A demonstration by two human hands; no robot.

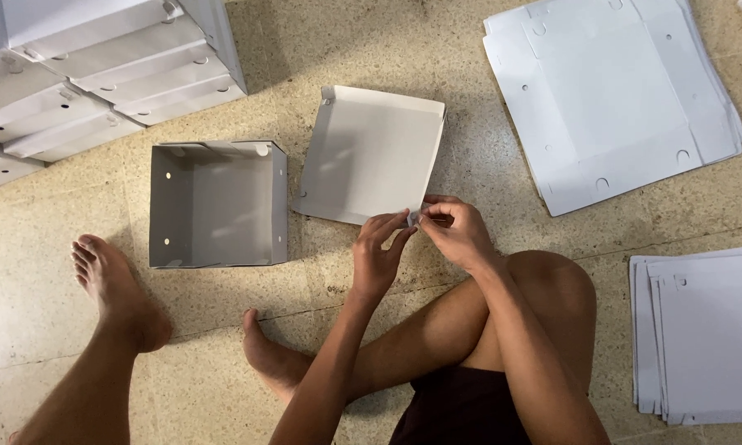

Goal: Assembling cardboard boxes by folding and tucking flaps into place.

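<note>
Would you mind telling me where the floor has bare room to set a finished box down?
Bare floor lies left of the open box, between it and the left foot, and below the box. A strip runs between the lid and the flat sheets. It is crowded by the stacked boxes and at both hands.

Person sits cross-legged, both bare forearms reaching forward from lower frame, converging ahead of the right knee. Left hand (379,251): wrist straight, palm turned inward, fingers curled up, thumb and forefinger tips pinched together at the top. Right hand (457,231): wrist bent slightly inward, knuckles up, fingers folded over, thumb and forefinger pinching right against the left's fingertips. Fingertips of both hands meet at one spot. Left leg stretched out, right leg folded under.
</note>
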